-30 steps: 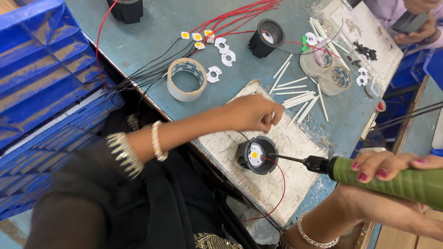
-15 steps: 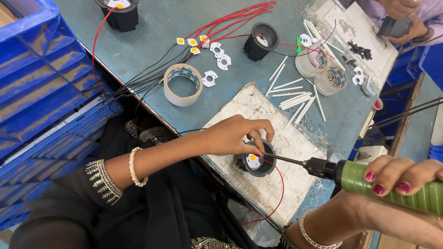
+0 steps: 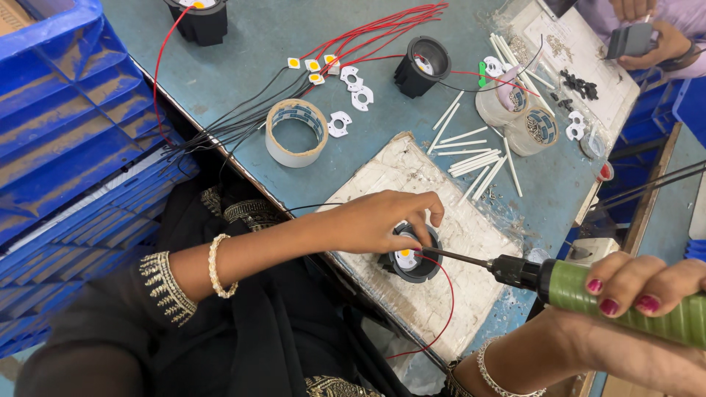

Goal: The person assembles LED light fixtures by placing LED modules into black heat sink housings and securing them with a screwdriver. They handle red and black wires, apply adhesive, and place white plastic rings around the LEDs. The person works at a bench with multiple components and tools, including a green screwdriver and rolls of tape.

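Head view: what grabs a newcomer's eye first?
The green-wrapped power screwdriver in the right hand at lower right, its bit reaching into a round black lamp housing. The left hand steadies that housing on a worn white board at centre. Next, the fan of red and black wires across the blue-grey table at the top, beside a tape roll.
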